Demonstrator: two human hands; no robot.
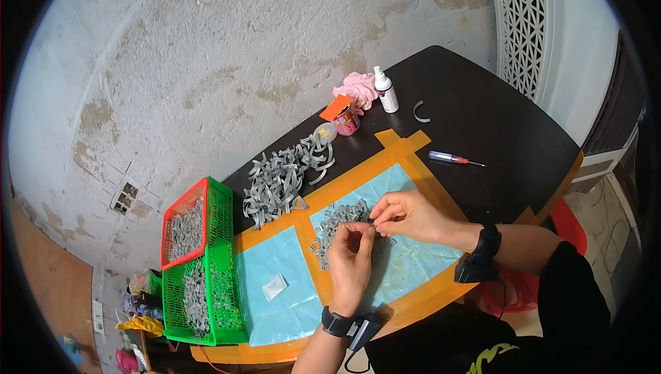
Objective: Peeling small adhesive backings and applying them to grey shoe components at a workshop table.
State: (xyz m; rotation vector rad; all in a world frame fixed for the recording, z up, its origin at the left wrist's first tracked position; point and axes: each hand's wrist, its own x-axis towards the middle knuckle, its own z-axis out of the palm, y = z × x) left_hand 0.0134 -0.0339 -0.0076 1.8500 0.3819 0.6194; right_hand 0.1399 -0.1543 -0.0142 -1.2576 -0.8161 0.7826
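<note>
My left hand [353, 259] and my right hand [411, 218] meet over the blue sheet [413, 260], fingertips pinched together. What sits between them is small and mostly hidden by the fingers, so I cannot make out its kind. Right beside and beneath my left fingers lies a heap of small grey pieces [339, 226]. Farther left, on the black tabletop, is a tangled pile of longer curved grey strips [275, 185]. Each wrist wears a black strap with a small device.
At left stand a green basket [222, 236] and a red basket [205, 226] holding grey pieces. Orange tape [303, 257] borders the sheets; a white packet [275, 286] lies there. Beyond are a screwdriver [451, 158], a white bottle [387, 92], a tin [346, 123] and pink cloth [357, 87].
</note>
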